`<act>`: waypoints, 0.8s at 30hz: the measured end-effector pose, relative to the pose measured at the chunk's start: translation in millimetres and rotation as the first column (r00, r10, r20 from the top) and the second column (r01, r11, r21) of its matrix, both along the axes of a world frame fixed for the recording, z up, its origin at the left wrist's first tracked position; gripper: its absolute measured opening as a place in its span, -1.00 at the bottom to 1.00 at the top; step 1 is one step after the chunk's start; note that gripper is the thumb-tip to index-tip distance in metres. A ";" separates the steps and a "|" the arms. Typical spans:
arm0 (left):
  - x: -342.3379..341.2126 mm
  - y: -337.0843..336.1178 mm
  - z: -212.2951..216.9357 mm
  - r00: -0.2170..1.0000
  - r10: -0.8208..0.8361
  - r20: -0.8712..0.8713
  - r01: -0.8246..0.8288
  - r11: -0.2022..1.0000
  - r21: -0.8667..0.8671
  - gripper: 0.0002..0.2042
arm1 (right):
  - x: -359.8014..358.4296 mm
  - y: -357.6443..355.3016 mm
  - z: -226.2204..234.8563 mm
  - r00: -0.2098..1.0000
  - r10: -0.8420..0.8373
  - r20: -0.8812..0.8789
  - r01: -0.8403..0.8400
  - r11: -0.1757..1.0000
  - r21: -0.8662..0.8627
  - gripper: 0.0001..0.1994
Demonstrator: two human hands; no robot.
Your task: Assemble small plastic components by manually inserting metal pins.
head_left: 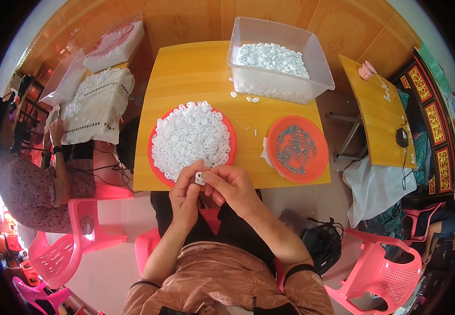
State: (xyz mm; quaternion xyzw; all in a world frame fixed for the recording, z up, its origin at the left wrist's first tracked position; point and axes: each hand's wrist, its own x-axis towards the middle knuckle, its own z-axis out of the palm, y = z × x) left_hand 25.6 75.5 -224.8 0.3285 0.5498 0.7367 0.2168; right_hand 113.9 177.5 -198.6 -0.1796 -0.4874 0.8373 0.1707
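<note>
Between my two hands is a small white plastic piece with holes [200, 178], held just over the near edge of the table. My left hand [184, 191] pinches it from the left, fingers curled. From the right, my right hand [233, 185] closes on the same piece, its thumb against it. Right behind my hands stands a round red tray [232, 137] heaped with similar white plastic pieces [190, 137]. To the right, an orange-red round tray [319, 142] holds a scatter of small grey metal screws [294, 149].
A clear plastic bin [269, 84] of white pieces stands at the table's [196, 68] far right. Several loose pieces lie before it. Another person [33, 178] sits at a cloth-covered table [99, 115] on the left. Pink chairs [380, 270] flank me, with a black bag [324, 247] at right.
</note>
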 end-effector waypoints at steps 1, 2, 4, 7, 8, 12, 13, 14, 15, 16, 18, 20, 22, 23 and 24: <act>-0.8 0.5 1.9 0.997 -0.036 0.071 0.033 0.998 0.045 -0.70 | 0.3 0.3 0.2 1.000 0.000 -0.001 0.000 1.000 -0.001 -0.76; -3.5 -1.3 0.9 0.997 -0.036 0.071 0.033 0.998 0.044 -0.70 | 0.5 0.4 0.3 1.000 0.014 0.009 -0.014 1.000 0.009 -0.76; -11.2 -6.3 -2.3 0.993 -0.100 -0.055 0.100 0.995 -0.018 -0.68 | 1.6 1.6 -0.1 0.999 0.030 0.019 -0.030 0.999 0.018 -0.76; -8.2 -6.9 -2.9 0.995 -0.081 0.065 0.080 0.997 0.018 -0.69 | 3.0 2.3 0.8 0.997 0.061 0.049 -0.071 0.967 0.246 -0.80; -8.6 -6.7 -3.4 0.995 -0.079 0.065 0.078 0.997 0.018 -0.69 | 3.7 0.7 4.8 1.000 0.020 -0.010 -0.013 0.881 0.472 -0.83; -10.1 -5.9 -5.5 0.999 -0.044 0.029 0.043 0.998 0.044 -0.67 | 3.2 0.4 4.4 0.992 -0.038 -0.121 0.125 0.456 0.881 -0.76; -10.3 -6.0 -6.0 0.999 -0.041 0.020 0.040 0.998 0.047 -0.66 | 2.4 1.1 2.6 0.992 -0.039 -0.121 0.126 0.456 0.881 -0.76; -10.3 -5.8 -6.6 0.999 -0.042 0.021 0.041 0.998 0.046 -0.66 | 1.3 2.0 0.3 0.992 -0.043 -0.120 0.128 0.361 0.924 -0.74; -10.0 -5.4 -7.3 0.999 -0.040 0.025 0.038 0.998 0.056 -0.65 | 0.6 2.3 -1.6 0.992 -0.047 -0.120 0.128 0.263 0.956 -0.72; -9.7 -5.1 -7.7 0.999 -0.038 0.029 0.036 0.997 0.067 -0.64 | 0.0 2.1 -2.5 0.992 -0.048 -0.120 0.128 0.263 0.956 -0.72; -8.0 -5.0 -8.4 0.998 -0.041 0.048 0.037 0.997 0.074 -0.63 | -1.3 1.2 -4.1 0.986 -0.083 -0.143 0.156 0.181 0.971 -0.75; -5.6 -6.1 -9.7 0.997 -0.042 0.067 0.037 0.996 0.080 -0.62 | -3.0 0.6 -6.1 0.983 -0.091 -0.159 0.171 0.147 0.974 -0.79; -2.3 -8.0 -11.6 0.986 -0.084 0.143 0.075 0.995 0.067 -0.59 | -4.2 -0.5 -9.4 0.979 -0.100 -0.176 0.187 0.112 0.976 -0.81; 0.7 -8.2 -11.0 0.986 -0.084 0.143 0.075 0.995 0.066 -0.59 | -4.4 -1.8 -12.0 0.974 -0.119 -0.191 0.203 0.103 0.974 -0.82; 4.7 -7.9 -9.6 0.974 -0.086 0.209 0.072 0.995 0.075 -0.58 | -4.8 -2.8 -14.3 0.969 -0.137 -0.206 0.220 0.093 0.971 -0.82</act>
